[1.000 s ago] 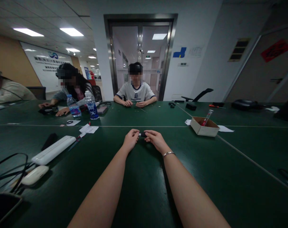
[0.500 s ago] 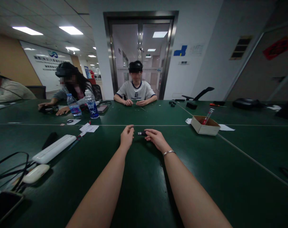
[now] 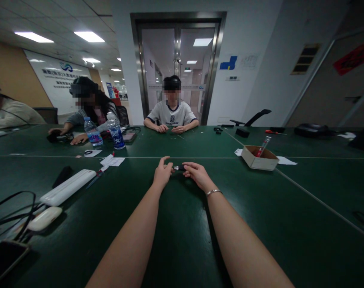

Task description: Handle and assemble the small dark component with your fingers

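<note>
Above the green table, a small black stick with a silver metal end (image 3: pixel 179 168) lies level between my two hands. My right hand (image 3: pixel 196 174) pinches its black end between thumb and fingers; a metal bracelet circles that wrist. At the silver end, my left hand (image 3: pixel 163 173) has its thumb and a fingertip closed on the tip, while its index finger points outward. My fingers partly cover both ends of the stick.
On the green table (image 3: pixel 182 224), a white power strip (image 3: pixel 68 187), a white case (image 3: pixel 45 218), cables and a phone (image 3: pixel 7 256) lie left. Two bottles (image 3: pixel 116 134) stand beyond. An open box (image 3: pixel 260 158) sits right. A person (image 3: pixel 172 114) sits opposite; others sit left.
My left hand has moved slightly right, bringing its thumb and fingertip onto the silver end of the stick. My right hand holds the black end almost unmoved.
</note>
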A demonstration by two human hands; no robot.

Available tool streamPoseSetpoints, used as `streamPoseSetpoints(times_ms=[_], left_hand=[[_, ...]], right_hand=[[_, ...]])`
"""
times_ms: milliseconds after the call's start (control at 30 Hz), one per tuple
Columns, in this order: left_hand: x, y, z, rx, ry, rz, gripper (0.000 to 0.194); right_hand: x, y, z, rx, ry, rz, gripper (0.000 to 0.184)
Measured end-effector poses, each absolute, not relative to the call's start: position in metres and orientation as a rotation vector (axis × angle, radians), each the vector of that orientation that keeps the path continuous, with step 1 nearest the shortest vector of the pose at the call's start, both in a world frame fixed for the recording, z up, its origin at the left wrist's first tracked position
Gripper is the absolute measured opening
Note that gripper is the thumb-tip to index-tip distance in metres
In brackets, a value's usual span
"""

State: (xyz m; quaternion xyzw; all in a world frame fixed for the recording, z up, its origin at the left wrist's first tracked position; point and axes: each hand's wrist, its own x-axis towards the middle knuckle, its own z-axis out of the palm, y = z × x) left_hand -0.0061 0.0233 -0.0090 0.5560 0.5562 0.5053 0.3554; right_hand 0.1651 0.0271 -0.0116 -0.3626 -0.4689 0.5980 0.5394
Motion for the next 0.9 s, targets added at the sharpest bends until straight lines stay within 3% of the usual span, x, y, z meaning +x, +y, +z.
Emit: streamPoseSetpoints(times_ms=[100,167,267,400,533,667,733,833,900], left_hand=[[-0.0061,0.0244,-0.0106,1.358,1.398,1.426,0.063],[-0.0064,0.0247,-0.012,1.371,1.402,1.447,0.06],[-0.007,0.0244,-0.014,1.501,1.421,1.315,0.041],[-0.0072,0.0228,-0.0145,1.724,1.468,1.136,0.043],[-0.006,0.0218,-0.0135,1.663,1.403,1.205,0.032],[-0.0056,0.0203,-0.0104,1.541,1.404,1.477,0.055],[-0.0061,0.0192,-0.0084,1.505,1.452,1.523,0.054],[-0.0062,0.0173,-0.0062,1.57,1.52,1.268,0.037],[-0.0054,0.0158,-0.005,1.689,1.554,1.103,0.045]], right_hand=[[0.165,0.0274,-0.0117,-0.869,-1.117,1.421,0.02],[0.165,0.0276,-0.0116,-0.872,-1.118,1.42,0.02],[0.1649,0.0278,-0.0118,-0.863,-1.114,1.42,0.02],[0.1649,0.0276,-0.0121,-0.874,-1.116,1.411,0.021],[0.1654,0.0272,-0.0122,-0.871,-1.12,1.417,0.02],[0.1658,0.028,-0.013,-0.861,-1.12,1.425,0.02],[0.1657,0.0281,-0.0131,-0.869,-1.117,1.423,0.021],[0.1651,0.0274,-0.0122,-0.88,-1.111,1.416,0.021],[0.1646,0.0269,-0.0111,-0.876,-1.108,1.415,0.021]])
